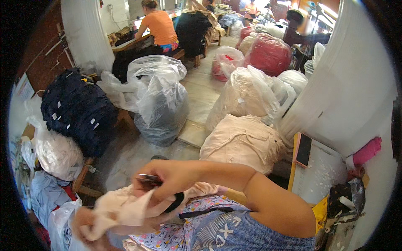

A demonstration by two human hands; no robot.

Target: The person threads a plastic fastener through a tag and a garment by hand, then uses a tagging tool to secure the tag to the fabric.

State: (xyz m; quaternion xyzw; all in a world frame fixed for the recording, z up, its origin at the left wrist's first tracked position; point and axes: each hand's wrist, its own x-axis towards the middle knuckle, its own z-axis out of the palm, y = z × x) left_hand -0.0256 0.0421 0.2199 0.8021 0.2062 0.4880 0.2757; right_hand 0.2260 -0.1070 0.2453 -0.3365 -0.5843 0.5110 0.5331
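Note:
In my right hand (169, 178) is a small dark tool with a shiny metal edge (149, 179); its exact kind is hard to make out. My fingers are closed round it, above a cream garment (121, 209). Lower left, my left hand (86, 226) is blurred by motion and grips the garment's edge. The cloth bunches between both hands and trails over my lap, on a flowered fabric (205, 205). A black band (173, 202) shows beside the cloth, below my right hand.
Ahead lies a heap of cream garments (243, 140), with filled plastic bags (161, 104) beyond. A navy garment pile (77, 111) stands left. On my right, a phone (303, 149) rests on a board-topped table (314, 180). A person in orange (159, 27) sits farther back.

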